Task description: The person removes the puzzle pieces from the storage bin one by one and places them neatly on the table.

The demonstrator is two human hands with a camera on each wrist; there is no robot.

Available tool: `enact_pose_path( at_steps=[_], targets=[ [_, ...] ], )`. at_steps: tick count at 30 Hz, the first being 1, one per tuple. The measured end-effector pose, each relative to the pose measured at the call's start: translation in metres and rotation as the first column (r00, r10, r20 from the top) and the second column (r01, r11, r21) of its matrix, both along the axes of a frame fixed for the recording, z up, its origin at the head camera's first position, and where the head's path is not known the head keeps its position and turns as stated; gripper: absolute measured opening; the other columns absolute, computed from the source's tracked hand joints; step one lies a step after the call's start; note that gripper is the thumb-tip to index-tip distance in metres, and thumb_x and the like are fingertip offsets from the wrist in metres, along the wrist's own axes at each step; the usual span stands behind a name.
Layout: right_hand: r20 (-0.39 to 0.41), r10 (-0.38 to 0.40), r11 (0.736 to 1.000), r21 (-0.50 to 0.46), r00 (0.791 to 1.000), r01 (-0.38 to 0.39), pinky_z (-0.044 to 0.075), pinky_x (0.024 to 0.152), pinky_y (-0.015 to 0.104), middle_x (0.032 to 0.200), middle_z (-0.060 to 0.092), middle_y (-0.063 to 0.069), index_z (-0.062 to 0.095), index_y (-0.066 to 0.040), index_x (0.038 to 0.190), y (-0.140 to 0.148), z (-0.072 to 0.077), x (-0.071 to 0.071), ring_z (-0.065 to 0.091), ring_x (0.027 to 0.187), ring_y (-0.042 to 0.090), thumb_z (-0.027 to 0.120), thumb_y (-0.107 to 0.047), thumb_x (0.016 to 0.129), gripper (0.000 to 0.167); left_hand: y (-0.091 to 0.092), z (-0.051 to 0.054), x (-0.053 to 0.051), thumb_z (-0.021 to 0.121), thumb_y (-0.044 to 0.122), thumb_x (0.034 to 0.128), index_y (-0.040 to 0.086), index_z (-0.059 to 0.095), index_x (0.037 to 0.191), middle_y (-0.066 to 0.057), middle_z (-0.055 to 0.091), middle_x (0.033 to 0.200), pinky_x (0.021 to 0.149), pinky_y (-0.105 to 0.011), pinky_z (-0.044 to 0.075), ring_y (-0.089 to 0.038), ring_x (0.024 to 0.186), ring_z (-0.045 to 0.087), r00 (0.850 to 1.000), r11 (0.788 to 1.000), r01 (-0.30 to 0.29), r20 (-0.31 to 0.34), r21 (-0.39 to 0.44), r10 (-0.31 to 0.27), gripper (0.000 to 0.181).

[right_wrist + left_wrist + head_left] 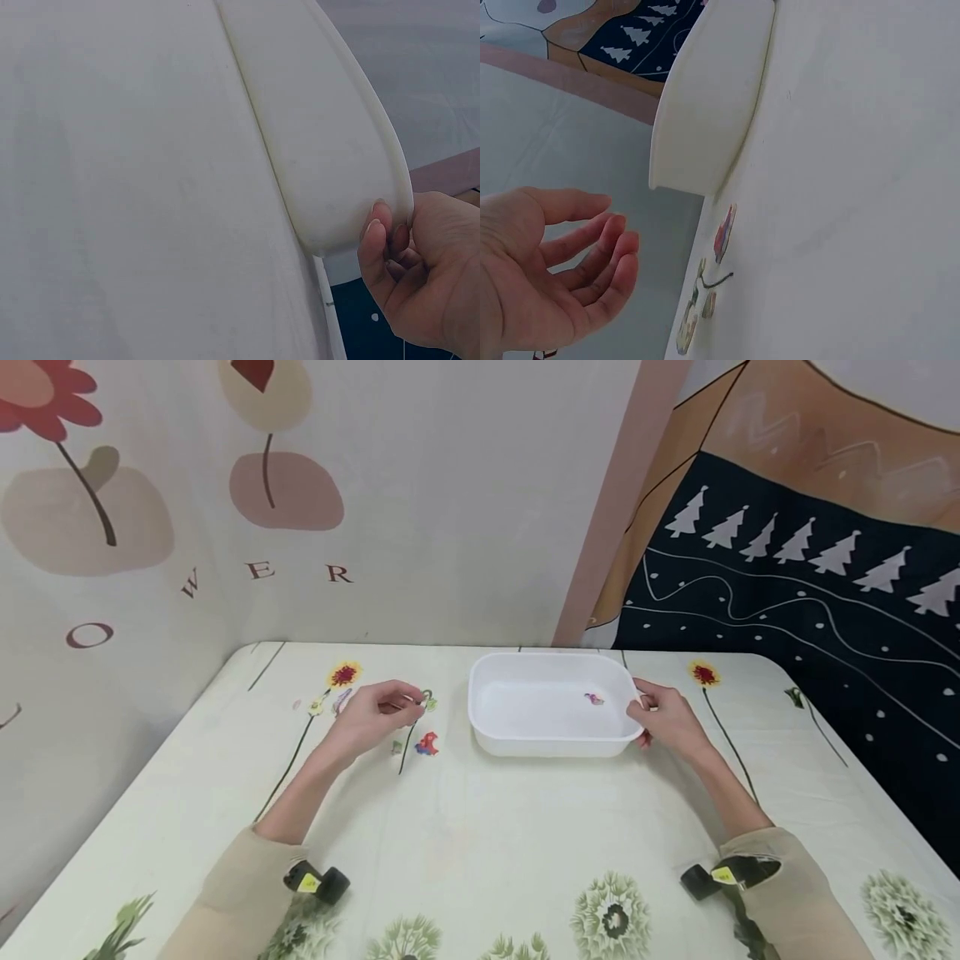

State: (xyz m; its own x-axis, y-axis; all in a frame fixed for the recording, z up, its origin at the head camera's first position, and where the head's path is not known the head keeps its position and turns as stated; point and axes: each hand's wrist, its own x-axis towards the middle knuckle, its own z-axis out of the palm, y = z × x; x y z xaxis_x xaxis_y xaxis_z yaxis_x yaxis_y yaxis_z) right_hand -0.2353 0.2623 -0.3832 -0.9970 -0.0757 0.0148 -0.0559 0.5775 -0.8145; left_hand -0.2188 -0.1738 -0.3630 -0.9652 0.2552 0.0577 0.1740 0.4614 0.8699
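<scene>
A white plastic tub (pixel 555 745) stands on the table, with a small pink-and-purple piece (pixel 594 698) on its floor. My right hand (pixel 670 717) grips the tub's right end, thumb at the rim and fingers underneath it; the right wrist view shows the hand (pixel 427 262) curled at that edge. Left of the tub, my left hand (pixel 377 714) hovers over the table. Its fingers are loosely bent and hold nothing, as the left wrist view shows. Near it lie a small red-and-blue piece (pixel 427 743), a small greenish piece (pixel 396 747) and a purplish piece (pixel 341 700), partly hidden by the hand.
The tablecloth (pixel 480 835) is pale with printed flowers and stems. Behind the table hangs a light printed cloth (pixel 450 527), with a dark tree-patterned part (pixel 787 585) at the right. A black wrist camera (pixel 318 882) sits on each sleeve.
</scene>
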Motion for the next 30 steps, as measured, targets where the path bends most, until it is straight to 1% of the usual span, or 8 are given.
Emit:
enact_pose_path(
  at_steps=[3, 8, 11, 14, 17, 20, 24, 30],
  targets=[
    [0.001, 0.0, 1.0, 0.0, 1.0, 0.0, 0.054, 0.049, 0.029, 0.082, 0.06, 0.021, 0.036, 0.01, 0.15, 0.0, 0.0, 0.0, 0.06, 0.049, 0.018, 0.049, -0.006, 0.093, 0.061, 0.009, 0.002, -0.002, 0.069, 0.016, 0.097, 0.001, 0.066, 0.12, -0.019, 0.069, 0.106, 0.087, -0.043, 0.052, -0.04, 0.1, 0.063, 1.0, 0.999, 0.01, -0.007, 0.043, -0.01, 0.028],
    [0.001, -0.001, 1.0, -0.003, 1.0, 0.001, 0.054, 0.049, 0.029, 0.082, 0.06, 0.021, 0.036, 0.009, 0.15, 0.0, 0.0, 0.0, 0.06, 0.049, 0.018, 0.049, -0.006, 0.093, 0.061, 0.029, 0.01, -0.004, 0.069, 0.017, 0.0977, 0.002, 0.065, 0.123, -0.016, 0.068, 0.108, 0.086, -0.042, 0.053, -0.04, 0.104, 0.062, 0.999, 0.994, 0.037, -0.003, 0.107, -0.037, 0.03],
    [0.001, -0.002, 1.0, -0.007, 1.0, 0.002, 0.054, 0.05, 0.029, 0.082, 0.06, 0.02, 0.036, 0.009, 0.151, -0.001, 0.0, 0.0, 0.06, 0.049, 0.018, 0.049, -0.006, 0.093, 0.061, 0.044, 0.014, -0.005, 0.069, 0.017, 0.0974, 0.002, 0.066, 0.122, -0.012, 0.069, 0.106, 0.084, -0.04, 0.052, -0.037, 0.101, 0.062, 0.998, 0.989, 0.062, -0.021, 0.132, -0.06, 0.029],
    [0.001, -0.003, 1.0, -0.007, 1.0, 0.003, 0.054, 0.05, 0.029, 0.082, 0.061, 0.02, 0.036, 0.009, 0.151, -0.001, 0.0, 0.0, 0.06, 0.049, 0.018, 0.049, -0.006, 0.093, 0.061, 0.059, 0.016, -0.008, 0.069, 0.015, 0.0966, 0.003, 0.068, 0.119, -0.01, 0.069, 0.103, 0.084, -0.039, 0.051, -0.038, 0.099, 0.062, 0.996, 0.983, 0.09, -0.037, 0.163, -0.085, 0.025],
    [-0.001, -0.001, 1.0, -0.006, 1.0, 0.001, 0.054, 0.05, 0.029, 0.082, 0.061, 0.02, 0.036, 0.009, 0.15, -0.001, 0.0, 0.001, 0.06, 0.05, 0.018, 0.049, -0.006, 0.093, 0.061, 0.073, 0.017, -0.01, 0.069, 0.014, 0.096, 0.003, 0.069, 0.115, -0.009, 0.069, 0.101, 0.083, -0.034, 0.05, -0.038, 0.098, 0.062, 0.993, 0.974, 0.115, -0.048, 0.193, -0.108, 0.022],
    [-0.003, 0.001, 1.0, -0.008, 1.0, -0.001, 0.054, 0.05, 0.028, 0.082, 0.06, 0.02, 0.037, 0.009, 0.15, 0.0, -0.001, 0.0, 0.06, 0.05, 0.017, 0.05, -0.006, 0.093, 0.06, 0.087, 0.016, -0.013, 0.068, 0.012, 0.0954, 0.004, 0.07, 0.114, -0.008, 0.069, 0.099, 0.082, -0.03, 0.05, -0.031, 0.094, 0.064, 0.992, 0.969, 0.126, -0.058, 0.214, -0.116, 0.02],
    [-0.004, 0.004, 1.0, -0.013, 1.0, -0.004, 0.054, 0.05, 0.028, 0.082, 0.06, 0.02, 0.037, 0.008, 0.151, 0.0, -0.001, 0.0, 0.06, 0.05, 0.017, 0.05, -0.006, 0.093, 0.06, 0.106, 0.013, -0.018, 0.068, 0.009, 0.0946, 0.003, 0.07, 0.112, -0.008, 0.07, 0.1, 0.081, -0.029, 0.05, -0.02, 0.089, 0.064, 0.992, 0.963, 0.119, -0.064, 0.241, -0.106, 0.018],
    [0.006, 0.001, 1.0, -0.012, 1.0, -0.001, 0.054, 0.05, 0.028, 0.083, 0.061, 0.02, 0.036, 0.008, 0.151, 0.0, -0.002, -0.001, 0.06, 0.05, 0.018, 0.05, -0.006, 0.093, 0.061, 0.131, 0.007, -0.028, 0.068, 0.007, 0.0942, 0.002, 0.071, 0.111, -0.007, 0.07, 0.099, 0.081, -0.027, 0.05, -0.018, 0.089, 0.064, 0.994, 0.96, 0.111, -0.052, 0.257, -0.101, 0.017]
  ],
)
